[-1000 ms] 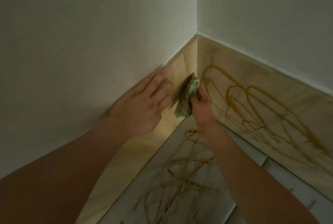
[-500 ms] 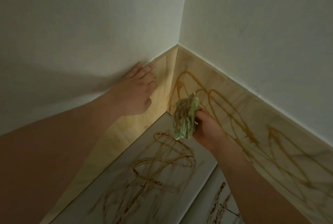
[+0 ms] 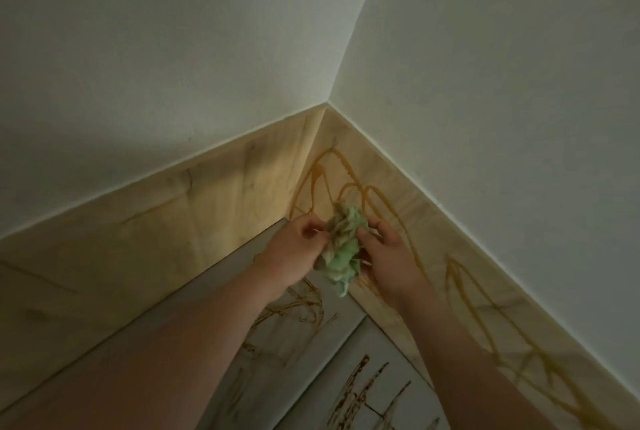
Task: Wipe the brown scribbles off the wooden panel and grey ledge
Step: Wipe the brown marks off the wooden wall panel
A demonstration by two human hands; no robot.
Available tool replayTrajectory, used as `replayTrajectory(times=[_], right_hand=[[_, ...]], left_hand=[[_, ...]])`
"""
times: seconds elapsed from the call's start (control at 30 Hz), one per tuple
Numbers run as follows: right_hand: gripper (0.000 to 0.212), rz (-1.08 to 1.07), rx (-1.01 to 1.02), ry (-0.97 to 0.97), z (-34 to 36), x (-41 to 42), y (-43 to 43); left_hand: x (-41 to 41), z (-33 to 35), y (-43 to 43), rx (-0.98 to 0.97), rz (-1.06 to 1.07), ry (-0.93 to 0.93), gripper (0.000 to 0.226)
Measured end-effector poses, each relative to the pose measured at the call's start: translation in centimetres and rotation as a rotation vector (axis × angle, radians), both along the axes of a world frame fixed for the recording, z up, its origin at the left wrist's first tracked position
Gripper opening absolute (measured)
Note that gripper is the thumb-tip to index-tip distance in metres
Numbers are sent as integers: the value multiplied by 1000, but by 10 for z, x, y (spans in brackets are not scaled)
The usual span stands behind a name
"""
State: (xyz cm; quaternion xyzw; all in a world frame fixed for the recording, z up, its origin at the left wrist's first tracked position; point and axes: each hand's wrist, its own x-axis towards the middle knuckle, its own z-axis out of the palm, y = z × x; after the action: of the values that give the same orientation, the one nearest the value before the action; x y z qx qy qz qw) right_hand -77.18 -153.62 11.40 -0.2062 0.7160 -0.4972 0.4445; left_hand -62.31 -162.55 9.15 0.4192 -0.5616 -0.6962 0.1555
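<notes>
Brown scribbles (image 3: 346,187) cover the wooden panel (image 3: 408,196) near its corner; we pinch the crumpled green cloth (image 3: 344,242) with left hand (image 3: 294,249) and right hand (image 3: 391,260).

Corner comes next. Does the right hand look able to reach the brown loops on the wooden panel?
Probably yes: the right hand holds the green cloth just below those loops, nothing lies between, though the left hand grips it too.

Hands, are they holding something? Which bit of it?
Yes, a crumpled green cloth. The left hand pinches its left edge, and the right hand grips its right side.
</notes>
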Motion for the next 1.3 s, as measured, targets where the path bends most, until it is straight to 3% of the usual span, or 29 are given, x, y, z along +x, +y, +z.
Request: replayTrajectory(times=[0.1,0.17,0.23,0.33,0.43,0.5,0.57,0.67,0.8,0.87,1.03,1.17,1.3], right_hand=[[22,-10,-3,95,5,-16,-6],[22,-6,-18,107,9,-26,-10],[22,26,-26,120,10,-32,-14],[19,115,-47,145,11,-34,-17],[20,239,-40,94,13,-38,-21],[21,350,12,140,23,-42,-26],[24,436,100,379,36,-50,-35],[27,577,137,1025,51,-75,-58],[9,805,-77,2019,53,-121,-98],[11,748,-137,2297,49,-129,-119],[25,920,-218,2359,21,-133,-141],[28,999,-229,2330,13,-141,-144],[32,950,-251,2292,6,-145,-148]], left_hand=[[-1,4,-7,237,264,146,20],[0,7,-8,181,349,123,18],[-5,8,-4,-26,358,38,13],[-19,4,5,-193,270,77,16],[-36,2,12,-99,80,164,47],[-43,2,13,-43,153,188,45],[-47,-1,9,-38,277,143,40],[-45,-14,2,43,367,104,39],[-39,-42,1,84,408,4,40],[-38,-56,-2,108,453,-1,35],[-61,-85,-18,175,580,25,38],[-103,-86,-47,70,680,238,38],[-159,-74,-72,-95,490,416,51]])
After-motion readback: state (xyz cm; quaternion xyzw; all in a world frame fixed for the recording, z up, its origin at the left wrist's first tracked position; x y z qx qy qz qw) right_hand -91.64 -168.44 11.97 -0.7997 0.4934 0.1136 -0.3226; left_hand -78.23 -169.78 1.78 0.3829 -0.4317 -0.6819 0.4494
